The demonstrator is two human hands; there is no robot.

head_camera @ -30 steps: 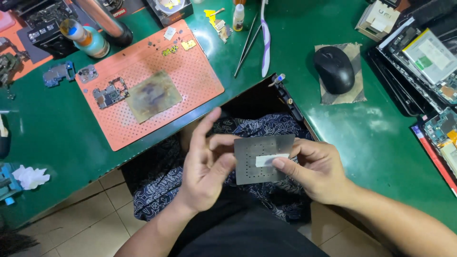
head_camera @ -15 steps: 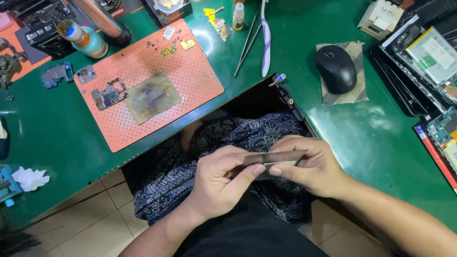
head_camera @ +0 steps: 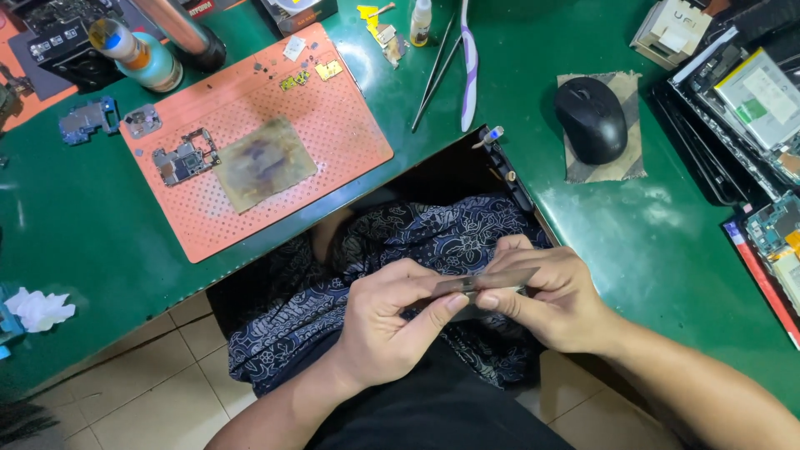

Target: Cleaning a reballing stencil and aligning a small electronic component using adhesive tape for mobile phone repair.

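Observation:
Both hands meet over my lap, below the green table's cut-out edge. A thin grey metal plate (head_camera: pixel 492 281) is seen almost edge-on between them. My left hand (head_camera: pixel 387 321) pinches its left end with thumb and forefinger. My right hand (head_camera: pixel 554 296) grips its right end, fingers curled over the top. Patterned dark blue cloth (head_camera: pixel 417 237) on my lap lies under the hands.
An orange perforated mat (head_camera: pixel 333 125) holds a circuit board (head_camera: pixel 185 158), a stained metal sheet (head_camera: pixel 265 162) and small parts. Tweezers (head_camera: pixel 433 71), a toothbrush (head_camera: pixel 469 62), a small bottle (head_camera: pixel 421 21), a black mouse (head_camera: pixel 592 118) and opened devices (head_camera: pixel 750 92) lie on the green table (head_camera: pixel 108 242).
The plate was held flat, facing up, with my left hand open beside it. It has since turned nearly edge-on, and my left hand has closed on its left end.

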